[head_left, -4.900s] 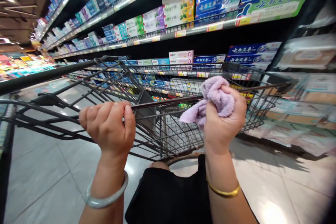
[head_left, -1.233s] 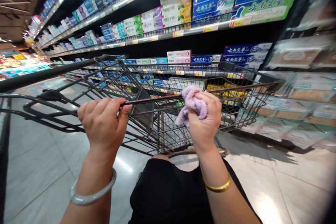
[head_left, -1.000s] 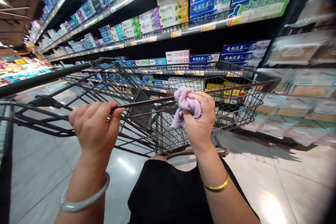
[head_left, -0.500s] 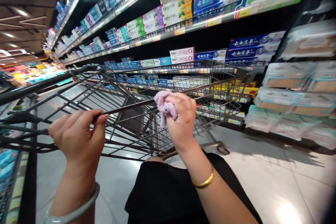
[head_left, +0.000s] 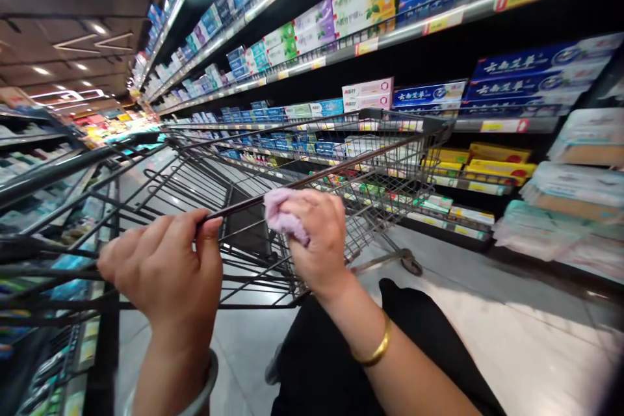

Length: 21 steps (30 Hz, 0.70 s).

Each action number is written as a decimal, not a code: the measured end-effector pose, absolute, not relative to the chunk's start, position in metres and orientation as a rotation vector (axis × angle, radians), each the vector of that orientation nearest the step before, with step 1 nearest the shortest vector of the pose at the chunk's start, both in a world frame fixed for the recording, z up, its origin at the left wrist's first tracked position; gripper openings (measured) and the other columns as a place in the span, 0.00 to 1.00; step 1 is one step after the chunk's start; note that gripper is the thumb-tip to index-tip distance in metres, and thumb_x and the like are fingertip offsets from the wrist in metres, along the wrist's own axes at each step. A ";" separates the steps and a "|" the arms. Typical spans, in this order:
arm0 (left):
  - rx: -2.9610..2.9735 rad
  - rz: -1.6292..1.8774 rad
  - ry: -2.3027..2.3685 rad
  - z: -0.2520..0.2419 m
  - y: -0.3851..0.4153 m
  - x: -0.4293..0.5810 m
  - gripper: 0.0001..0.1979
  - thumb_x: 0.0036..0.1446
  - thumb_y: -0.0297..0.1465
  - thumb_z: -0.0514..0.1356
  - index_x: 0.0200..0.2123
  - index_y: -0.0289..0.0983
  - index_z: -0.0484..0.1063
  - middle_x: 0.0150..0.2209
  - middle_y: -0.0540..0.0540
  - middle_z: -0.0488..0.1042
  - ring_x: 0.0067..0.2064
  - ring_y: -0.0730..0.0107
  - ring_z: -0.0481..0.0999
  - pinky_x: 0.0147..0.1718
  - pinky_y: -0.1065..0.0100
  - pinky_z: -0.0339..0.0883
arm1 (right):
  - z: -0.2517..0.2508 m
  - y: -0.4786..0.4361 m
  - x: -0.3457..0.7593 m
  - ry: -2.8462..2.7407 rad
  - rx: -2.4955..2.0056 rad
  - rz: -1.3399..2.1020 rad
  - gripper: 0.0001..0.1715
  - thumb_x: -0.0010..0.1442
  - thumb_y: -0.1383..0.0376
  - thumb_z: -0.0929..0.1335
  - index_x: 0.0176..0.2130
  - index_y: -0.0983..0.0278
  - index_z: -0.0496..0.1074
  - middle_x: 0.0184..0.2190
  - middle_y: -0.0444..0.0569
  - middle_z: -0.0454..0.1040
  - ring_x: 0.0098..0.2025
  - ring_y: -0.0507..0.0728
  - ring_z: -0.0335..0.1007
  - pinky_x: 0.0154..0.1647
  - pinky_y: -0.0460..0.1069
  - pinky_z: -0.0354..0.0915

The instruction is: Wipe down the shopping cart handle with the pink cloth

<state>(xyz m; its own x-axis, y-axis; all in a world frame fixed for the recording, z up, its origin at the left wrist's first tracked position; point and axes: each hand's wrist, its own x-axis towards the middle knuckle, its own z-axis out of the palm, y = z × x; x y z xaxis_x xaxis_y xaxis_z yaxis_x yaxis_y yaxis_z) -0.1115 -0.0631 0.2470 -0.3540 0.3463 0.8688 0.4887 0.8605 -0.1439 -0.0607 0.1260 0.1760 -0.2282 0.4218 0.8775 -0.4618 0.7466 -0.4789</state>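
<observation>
A dark metal shopping cart [head_left: 244, 208] stretches across the view, its wire basket running from the left edge to the middle right. My left hand [head_left: 168, 260] is wrapped round the cart's top side rail, thumb and fingers closed on it. To the right along the same rail, my right hand [head_left: 319, 234] grips a bunched light purple cloth [head_left: 287, 211], which presses against the rail. Part of the cloth is hidden under my fingers. A pale bangle circles my left wrist and a gold one my right.
Shelves [head_left: 341, 52] of boxed goods run along the right and recede ahead. Clear packets [head_left: 575, 188] hang at the far right. More shelving [head_left: 82, 338] stands at the left. A cart wheel [head_left: 412, 262] rests on the tiled floor.
My right hand and the cloth have slid left along the rail, nearer my left hand. The view has turned a little, so the shelves appear shifted to the right.
</observation>
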 end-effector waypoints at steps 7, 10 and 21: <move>-0.548 0.002 -2.045 0.247 -0.077 -0.084 0.15 0.67 0.40 0.54 0.49 0.41 0.75 0.41 0.38 0.79 0.42 0.48 0.72 0.45 0.50 0.58 | 0.178 0.115 -0.056 -1.569 0.036 0.955 0.26 0.53 0.78 0.68 0.48 0.55 0.75 0.49 0.46 0.78 0.54 0.59 0.71 0.56 0.57 0.64; -0.511 0.022 -2.006 0.245 -0.076 -0.077 0.16 0.64 0.41 0.55 0.48 0.41 0.75 0.39 0.38 0.79 0.42 0.46 0.72 0.43 0.49 0.57 | 0.180 0.102 -0.050 -1.633 0.145 1.001 0.25 0.54 0.77 0.68 0.48 0.55 0.75 0.49 0.46 0.78 0.54 0.58 0.71 0.56 0.55 0.65; -0.406 -0.016 -2.105 0.249 -0.059 -0.049 0.19 0.67 0.38 0.54 0.54 0.40 0.77 0.44 0.36 0.80 0.47 0.43 0.72 0.51 0.42 0.57 | 0.167 0.094 -0.064 -1.717 0.213 0.990 0.25 0.57 0.76 0.69 0.52 0.54 0.75 0.53 0.47 0.77 0.56 0.60 0.70 0.58 0.57 0.64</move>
<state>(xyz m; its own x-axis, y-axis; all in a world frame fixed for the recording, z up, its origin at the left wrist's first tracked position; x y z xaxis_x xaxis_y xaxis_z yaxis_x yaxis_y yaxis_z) -0.0488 -0.0594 0.2489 -0.4867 0.2805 0.8273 0.2930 0.9446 -0.1479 -0.0642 0.0936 0.1670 -0.3939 0.3231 0.8605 -0.5831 0.6359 -0.5057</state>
